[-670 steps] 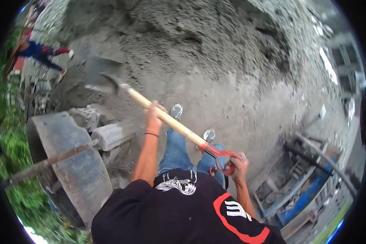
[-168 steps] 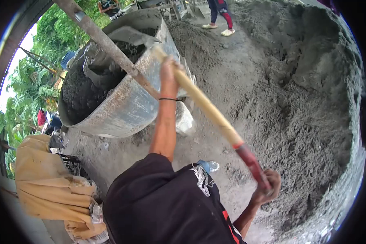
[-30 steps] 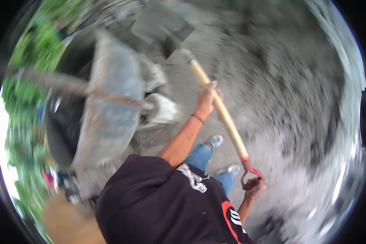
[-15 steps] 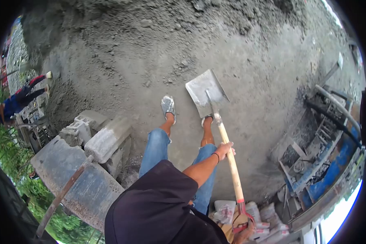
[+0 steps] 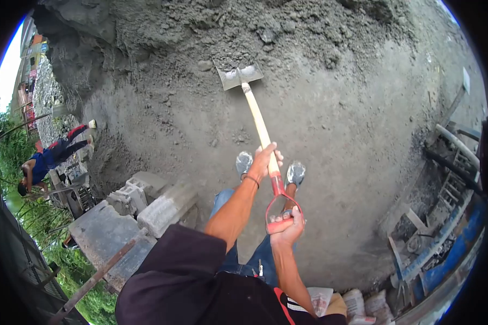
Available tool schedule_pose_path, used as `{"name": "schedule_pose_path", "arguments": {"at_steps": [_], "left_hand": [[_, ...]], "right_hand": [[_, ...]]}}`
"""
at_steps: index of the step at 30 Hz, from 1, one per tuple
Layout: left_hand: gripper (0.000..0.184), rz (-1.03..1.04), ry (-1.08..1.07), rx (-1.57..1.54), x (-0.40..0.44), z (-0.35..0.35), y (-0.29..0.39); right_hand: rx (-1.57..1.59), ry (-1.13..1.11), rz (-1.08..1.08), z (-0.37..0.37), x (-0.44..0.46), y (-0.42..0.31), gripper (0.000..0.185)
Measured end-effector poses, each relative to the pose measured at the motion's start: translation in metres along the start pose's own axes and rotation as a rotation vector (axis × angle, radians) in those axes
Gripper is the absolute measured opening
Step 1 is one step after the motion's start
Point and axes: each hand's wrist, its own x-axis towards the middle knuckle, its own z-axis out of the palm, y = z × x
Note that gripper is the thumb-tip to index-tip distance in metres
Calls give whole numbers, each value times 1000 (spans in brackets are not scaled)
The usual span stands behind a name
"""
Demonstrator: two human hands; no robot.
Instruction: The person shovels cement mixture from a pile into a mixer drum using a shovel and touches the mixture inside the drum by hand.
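Note:
A shovel (image 5: 258, 119) with a pale wooden shaft reaches away from me, its square metal blade (image 5: 238, 76) pushed into loose grey sand (image 5: 230, 51) at the foot of a heap. Around the lower part of the shaft, just above the red socket, my left hand (image 5: 264, 161) is closed. My right hand (image 5: 288, 226) is wrapped round the red D-shaped grip at the near end. Some dark sand lies over the blade's far edge. My feet, in dusty grey shoes, stand on either side of the shaft.
To the left are concrete blocks (image 5: 168, 210) and a worn metal sheet (image 5: 106, 233) with a wooden pole across it. Another person (image 5: 54, 154) in blue stands further left. Blue-framed equipment (image 5: 450, 244) is on the right; sacks (image 5: 355, 303) lie near my right side.
The shovel has swung forward and left, its blade going from beside my foot into the sand. Both hands have moved forward with it, and my view has shifted.

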Motion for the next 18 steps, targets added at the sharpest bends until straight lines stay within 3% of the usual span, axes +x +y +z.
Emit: {"name": "schedule_pose_path", "arguments": {"at_steps": [7, 9, 12, 15, 17, 18], "left_hand": [[20, -141, 91, -9, -32, 62, 61], [17, -93, 17, -74, -2, 70, 95], [11, -48, -77, -88, 71, 97, 156], [14, -57, -198, -175, 146, 121, 148], [31, -66, -233, -42, 143, 104, 80], [31, -77, -219, -54, 144, 98, 72]], "right_hand": [[-143, -109, -247, 87, -44, -30, 15], [-254, -112, -399, 131, -56, -34, 11], [-303, -166, -507, 221, 20, -24, 10], [-358, -135, -439, 247, 66, -77, 10], [-470, -68, -469, 182, 104, -99, 9], [-486, -57, -460, 160, 128, -103, 9]]}}
